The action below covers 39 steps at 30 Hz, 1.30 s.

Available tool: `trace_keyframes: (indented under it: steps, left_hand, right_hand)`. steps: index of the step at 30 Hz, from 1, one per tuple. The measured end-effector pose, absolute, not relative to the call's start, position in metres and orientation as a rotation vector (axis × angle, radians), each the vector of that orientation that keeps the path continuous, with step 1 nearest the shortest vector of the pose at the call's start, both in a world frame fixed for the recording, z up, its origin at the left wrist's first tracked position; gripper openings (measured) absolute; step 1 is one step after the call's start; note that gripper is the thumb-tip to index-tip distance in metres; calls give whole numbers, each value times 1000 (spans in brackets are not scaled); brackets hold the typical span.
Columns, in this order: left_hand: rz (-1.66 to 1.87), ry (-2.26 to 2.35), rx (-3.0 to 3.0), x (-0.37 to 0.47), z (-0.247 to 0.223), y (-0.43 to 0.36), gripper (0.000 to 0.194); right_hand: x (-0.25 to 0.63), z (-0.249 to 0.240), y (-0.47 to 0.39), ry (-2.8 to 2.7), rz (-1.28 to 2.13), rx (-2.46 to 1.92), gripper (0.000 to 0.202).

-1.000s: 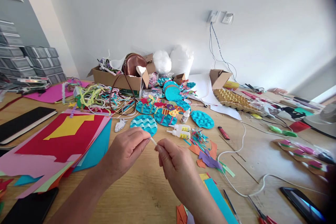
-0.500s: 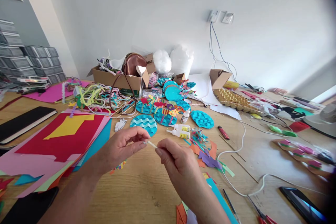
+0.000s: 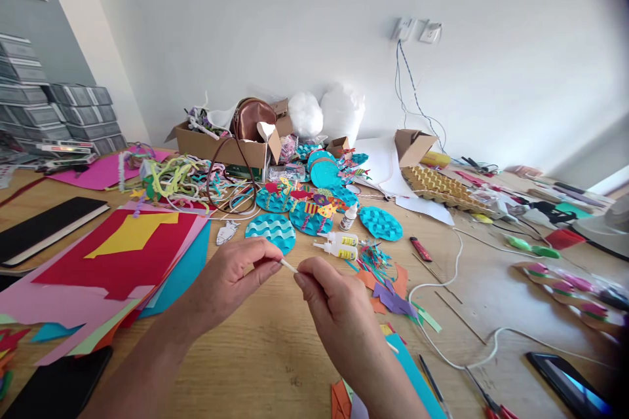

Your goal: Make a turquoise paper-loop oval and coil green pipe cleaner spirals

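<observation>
Both of my hands meet above the middle of the table, over bare wood. A thin white stick [image 3: 289,266] spans the gap between their fingertips. My left hand [image 3: 233,281] pinches its left end between thumb and index finger. My right hand [image 3: 334,294] is closed around the other part, which its fingers hide. A small white tip shows by my right wrist; I cannot tell if it belongs to the same stick. Just beyond my hands lie a round blue disc with pale waves [image 3: 270,230] and two glue bottles [image 3: 340,250] on their sides.
Coloured paper sheets [image 3: 162,252] are stacked left, beside a black notebook [image 3: 49,229]. Paper scraps [image 3: 390,298], a white cable [image 3: 422,334], red-handled scissors [image 3: 496,409] and a phone [image 3: 570,383] lie right. A cardboard box [image 3: 216,147] stands at the back.
My left thumb and index finger have closed onto the stick's end; they were slightly apart before. The colourful patterned piece below my left hand is no longer visible. The view has shifted slightly.
</observation>
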<state>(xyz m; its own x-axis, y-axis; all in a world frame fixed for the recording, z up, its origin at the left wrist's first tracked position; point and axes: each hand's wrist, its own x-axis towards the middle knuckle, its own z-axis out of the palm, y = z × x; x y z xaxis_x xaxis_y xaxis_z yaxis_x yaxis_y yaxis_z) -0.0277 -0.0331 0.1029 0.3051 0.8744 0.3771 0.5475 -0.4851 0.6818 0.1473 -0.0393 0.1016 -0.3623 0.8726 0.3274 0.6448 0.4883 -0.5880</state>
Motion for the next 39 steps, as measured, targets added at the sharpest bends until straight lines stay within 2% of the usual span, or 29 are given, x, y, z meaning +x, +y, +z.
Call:
trace_keyframes:
  steps: [10, 22, 28, 39]
  left_hand:
    - [1104, 1306, 2315, -23, 107, -33, 21]
    - [907, 1090, 1852, -38, 99, -30, 23]
    - [984, 1229, 2063, -32, 102, -31, 16]
    - [980, 1153, 2289, -32, 104, -34, 19]
  right_hand:
    - [148, 101, -39, -2197, 487, -1284, 22]
    - [154, 105, -38, -2156, 643, -1267, 27]
    - [152, 105, -39, -2170, 596, -1299, 24]
    - [156, 104, -37, -2243, 544, -1241, 20]
